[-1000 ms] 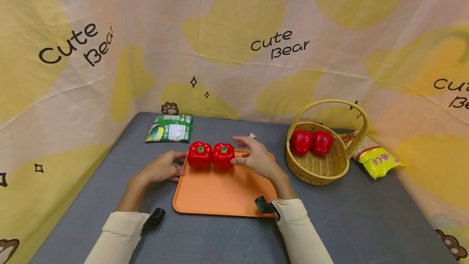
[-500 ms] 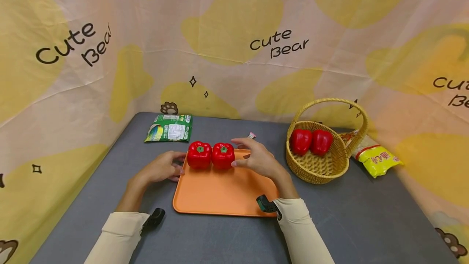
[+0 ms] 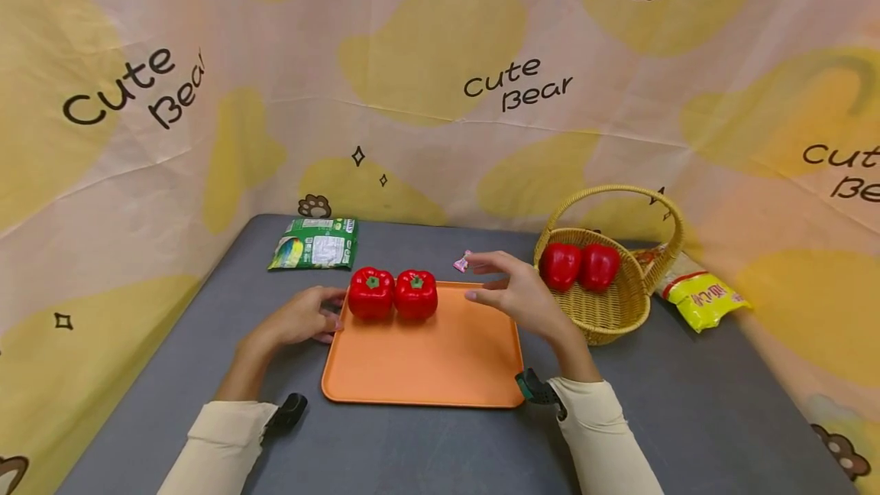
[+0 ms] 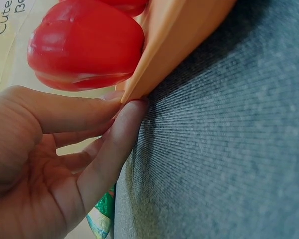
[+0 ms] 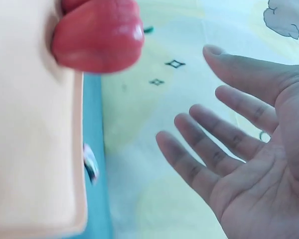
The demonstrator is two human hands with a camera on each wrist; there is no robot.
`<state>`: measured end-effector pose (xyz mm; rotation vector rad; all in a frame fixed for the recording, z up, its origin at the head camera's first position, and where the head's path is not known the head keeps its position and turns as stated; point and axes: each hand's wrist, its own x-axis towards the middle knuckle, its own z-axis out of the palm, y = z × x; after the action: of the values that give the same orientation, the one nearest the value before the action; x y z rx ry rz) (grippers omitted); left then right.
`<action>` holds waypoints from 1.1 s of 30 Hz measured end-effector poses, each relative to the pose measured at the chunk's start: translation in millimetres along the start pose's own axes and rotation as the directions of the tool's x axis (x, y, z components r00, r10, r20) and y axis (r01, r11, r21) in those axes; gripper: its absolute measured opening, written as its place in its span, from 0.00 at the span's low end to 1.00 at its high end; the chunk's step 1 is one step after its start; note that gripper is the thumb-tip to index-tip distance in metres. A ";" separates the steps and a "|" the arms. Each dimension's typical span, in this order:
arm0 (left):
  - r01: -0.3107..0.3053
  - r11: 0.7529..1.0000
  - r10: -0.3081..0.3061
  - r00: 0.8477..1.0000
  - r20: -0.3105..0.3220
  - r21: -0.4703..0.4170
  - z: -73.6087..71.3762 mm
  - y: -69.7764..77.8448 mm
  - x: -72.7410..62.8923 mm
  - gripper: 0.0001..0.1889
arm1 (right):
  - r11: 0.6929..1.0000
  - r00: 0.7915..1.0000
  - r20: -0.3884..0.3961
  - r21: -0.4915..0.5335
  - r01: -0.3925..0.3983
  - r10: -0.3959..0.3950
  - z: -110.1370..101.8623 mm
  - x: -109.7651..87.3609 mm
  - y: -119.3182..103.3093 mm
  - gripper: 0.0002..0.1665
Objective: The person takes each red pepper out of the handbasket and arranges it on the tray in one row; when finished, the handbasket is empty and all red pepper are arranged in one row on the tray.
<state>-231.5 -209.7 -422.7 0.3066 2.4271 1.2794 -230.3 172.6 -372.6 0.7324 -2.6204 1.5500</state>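
Two red bell peppers with green stems, the left one (image 3: pixel 371 295) and the right one (image 3: pixel 415 296), stand side by side at the far left of an orange tray (image 3: pixel 429 365). At the tray's left rim is my left hand (image 3: pixel 301 318); in the left wrist view its thumb and a finger pinch the rim just below a pepper. My right hand (image 3: pixel 519 295) hovers over the tray's far right part, apart from the peppers. The right wrist view shows its fingers (image 5: pixel 204 174) spread and holding nothing.
A wicker basket (image 3: pixel 596 334) with a tall handle holds two red peppers (image 3: pixel 580 267) at the right. Behind it lies a yellow snack bag (image 3: pixel 704 300). A green packet (image 3: pixel 316 244) lies back left, and a small pink wrapped piece (image 3: pixel 463 261) lies beyond the tray.
My right hand has moved away from the right pepper, to the right toward the basket. My left hand and the two peppers on the tray have kept their places.
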 end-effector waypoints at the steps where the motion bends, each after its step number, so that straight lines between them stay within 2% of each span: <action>1: -0.001 1.000 0.001 1.000 0.001 0.000 -0.5 -0.5 -0.3 0.33 | 1.000 1.000 -0.004 -0.006 -0.003 0.003 -5.7 -3.4 0.1 0.32; 9: 0.009 1.000 -0.009 1.000 -0.006 -0.010 -2.0 -2.1 -2.0 0.33 | 0.995 0.999 -0.014 -0.089 -0.051 0.050 -62.5 -28.5 8.7 0.29; 17: 0.030 0.999 -0.030 0.999 -0.012 -0.012 -2.0 -3.9 0.1 0.33 | 0.995 0.996 -0.046 -0.073 -0.075 0.071 -113.0 -41.3 21.5 0.28; 24: 0.020 1.000 -0.020 1.000 -0.005 -0.018 -2.1 -3.3 -1.0 0.33 | 0.990 0.990 -0.085 -0.083 -0.117 0.110 -142.8 -35.1 29.6 0.30; 33: 0.021 0.999 -0.021 1.000 -0.002 -0.026 -0.1 -3.1 0.8 0.34 | 0.973 0.975 -0.065 -0.072 -0.219 0.214 -166.8 -18.0 49.3 0.34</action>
<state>-232.3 -211.2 -425.4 0.2712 2.4075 1.3017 -271.1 337.9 -332.6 0.4016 -2.7788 1.4784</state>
